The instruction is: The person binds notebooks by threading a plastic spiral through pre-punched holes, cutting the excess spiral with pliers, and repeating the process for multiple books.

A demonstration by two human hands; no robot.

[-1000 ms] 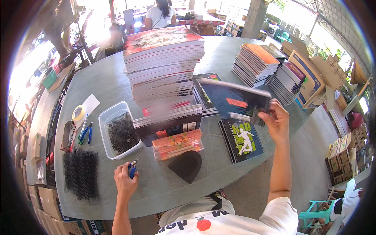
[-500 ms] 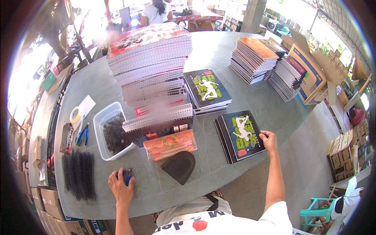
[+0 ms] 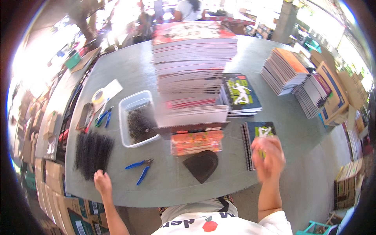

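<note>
Black coils (image 3: 93, 152), left grip (image 3: 102, 182) at their edge, right grip (image 3: 269, 158) over notebooks (image 3: 250, 132), both spreads unclear, open tabletop (image 3: 162, 186) around pliers (image 3: 148, 161)

Black coils (image 3: 92, 152) beside the left hand (image 3: 102, 183); blue-handled cutters (image 3: 135, 165) to its right; behind the right hand (image 3: 269, 156), a dark notebook (image 3: 255, 128) printed white and green; between the hands, an orange patterned packet (image 3: 197, 143)

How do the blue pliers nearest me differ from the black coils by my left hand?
The pliers are a single tool with blue handles; the coils form a black bundle. Your left hand is at the coils' edge, while the pliers lie untouched. Both lie on the table.
</note>
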